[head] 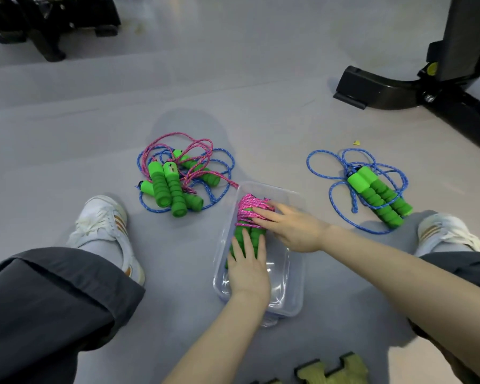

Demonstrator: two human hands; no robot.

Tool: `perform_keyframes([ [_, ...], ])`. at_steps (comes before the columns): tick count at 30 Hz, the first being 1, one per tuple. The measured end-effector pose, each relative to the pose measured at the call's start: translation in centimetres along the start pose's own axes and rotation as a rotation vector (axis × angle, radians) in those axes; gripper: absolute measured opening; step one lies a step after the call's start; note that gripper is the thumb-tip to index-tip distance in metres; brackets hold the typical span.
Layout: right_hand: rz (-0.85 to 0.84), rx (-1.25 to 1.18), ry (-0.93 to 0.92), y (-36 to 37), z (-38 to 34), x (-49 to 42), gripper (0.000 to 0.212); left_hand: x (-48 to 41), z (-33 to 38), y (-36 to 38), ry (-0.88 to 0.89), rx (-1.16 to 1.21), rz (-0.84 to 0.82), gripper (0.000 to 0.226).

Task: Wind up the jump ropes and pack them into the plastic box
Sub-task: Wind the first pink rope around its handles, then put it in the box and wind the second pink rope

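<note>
A clear plastic box (294, 295) sits on the floor between my feet. Inside it lies a wound jump rope (250, 214), its pink cord wrapped round two green foam handles. My left hand (248, 270) lies flat on the near ends of the handles, fingers straight. My right hand (286, 225) presses its straight fingers on the pink windings from the right. A tangled heap of pink and blue ropes (178, 178) with several green handles lies left of the box. A loose blue rope (372, 189) with green handles lies to the right.
My white shoes (106, 228) (449, 231) and dark trouser legs flank the box. Black exercise-machine bases stand at the far left (47, 20) and far right (399, 87). Green foam mat pieces (333, 370) lie at the bottom edge.
</note>
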State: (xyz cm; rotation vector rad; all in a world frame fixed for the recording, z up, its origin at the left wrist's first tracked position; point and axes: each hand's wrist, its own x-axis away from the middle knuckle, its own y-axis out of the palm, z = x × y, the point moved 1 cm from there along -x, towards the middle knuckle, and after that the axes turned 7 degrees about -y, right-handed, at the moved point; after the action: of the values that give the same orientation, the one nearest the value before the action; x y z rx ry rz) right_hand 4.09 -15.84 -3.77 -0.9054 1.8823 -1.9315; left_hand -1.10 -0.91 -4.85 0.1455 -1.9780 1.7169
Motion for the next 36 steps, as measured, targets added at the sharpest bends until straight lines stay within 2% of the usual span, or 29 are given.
perform_keyframes([
  [2,-0.065,-0.138,0.066,-0.2,-0.6,0.3,0.057,0.0,0.1,0.2,-0.004,0.001,0.013,0.070],
  [3,-0.045,-0.225,0.082,-0.4,-0.9,0.2,0.053,0.1,0.1,0.2,-0.012,0.006,0.011,0.070],
  [6,0.183,-0.508,0.236,-1.0,-1.5,-0.3,0.026,0.0,0.2,0.3,-0.026,0.037,0.020,0.069],
  [7,0.273,-0.567,0.308,-1.0,-1.7,-0.5,0.023,0.1,0.2,0.3,-0.027,0.044,0.026,0.069],
  [9,0.364,-0.614,0.424,-0.6,-2.1,-1.0,0.034,0.1,0.1,0.3,-0.018,0.060,0.034,0.068],
  [13,0.108,-0.491,0.489,-0.1,-2.0,-1.8,0.063,0.1,-0.1,0.2,-0.014,0.078,0.037,0.067],
  [17,0.031,-0.272,0.428,-0.6,-1.4,-2.1,0.054,0.0,-0.1,0.1,-0.016,0.079,0.011,0.067],
  [23,-0.014,-0.158,0.477,-0.5,-2.1,-3.0,0.051,0.1,0.1,-0.2,-0.045,0.084,0.012,0.066],
  [24,-0.010,-0.152,0.490,-0.3,-2.1,-2.9,0.051,0.1,-0.2,-0.3,-0.041,0.132,0.083,0.066],
  [25,0.015,-0.128,0.496,-0.2,-2.2,-2.8,0.051,0.0,-0.6,-0.5,-0.026,0.199,0.231,0.063],
  [29,0.255,0.080,0.409,-0.8,-2.6,-2.9,0.047,-0.5,-2.9,-1.2,0.148,0.315,0.583,0.035],
  [31,0.329,0.122,0.383,-1.5,-2.9,-3.7,0.047,-1.0,-4.6,-3.0,0.139,0.364,0.783,0.025],
  [33,0.421,0.070,0.310,-3.3,-3.4,-5.2,0.046,-2.3,-6.7,-4.8,0.050,0.421,0.886,0.027],
  [36,0.490,-0.160,0.246,-6.3,-4.4,-8.8,0.045,-4.9,-10.4,-6.9,-0.172,0.558,0.857,0.039],
])
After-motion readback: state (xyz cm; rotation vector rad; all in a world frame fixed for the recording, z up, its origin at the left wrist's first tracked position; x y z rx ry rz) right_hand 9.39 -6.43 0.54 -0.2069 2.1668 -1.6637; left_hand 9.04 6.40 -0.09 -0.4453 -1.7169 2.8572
